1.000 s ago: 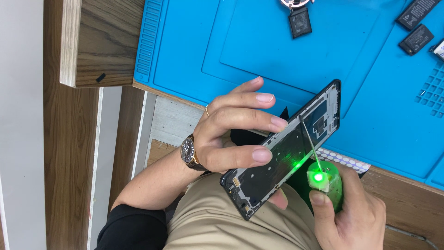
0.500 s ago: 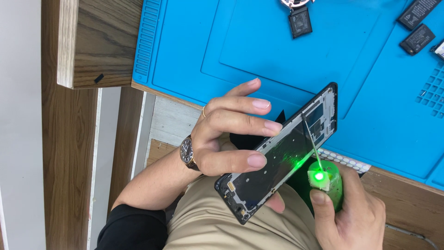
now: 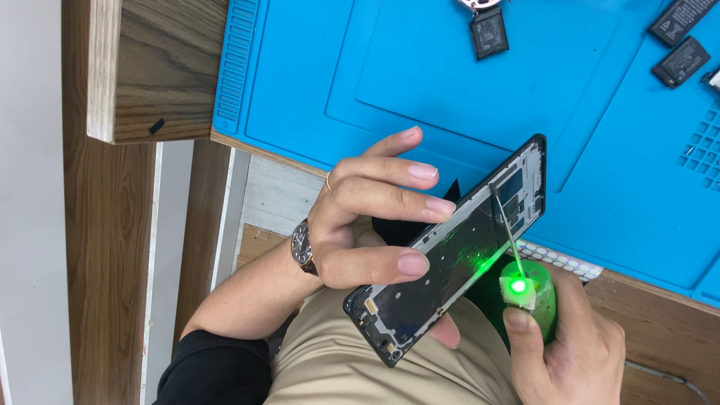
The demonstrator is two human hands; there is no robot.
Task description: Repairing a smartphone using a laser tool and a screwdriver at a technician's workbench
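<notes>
Blue silicone work mat (image 3: 420, 82) covers the wooden desk (image 3: 660, 330), and the person sits at its edge, with the work held over the lap and not on the mat.

The left hand (image 3: 360, 217) grips an opened phone frame (image 3: 457, 247) by its long sides: the thumb presses on the near edge, the other fingers wrap over the far edge, and one fingertip shows under the lower part. I think the frame is held tilted in this way so that its inner side faces the head camera and the tool can reach it at a comfortable angle. A wristwatch (image 3: 301, 246) is on this wrist and a thin ring (image 3: 328, 181) on one finger.

The right hand (image 3: 574, 349) is closed around a small electric screwdriver (image 3: 531, 294) with a green light. Its thin bit goes up to the top part of the frame and seems to touch it there, probably at a screw, but this is too small to tell.

The frame is black, long and rectangular, without back cover; inside are dark flat plates and small cut-outs, and the green light shines on the middle.

Three small dark parts lie well apart at the far side of the mat: one (image 3: 489, 31) near the top centre and two (image 3: 679, 41) at the right.
</notes>
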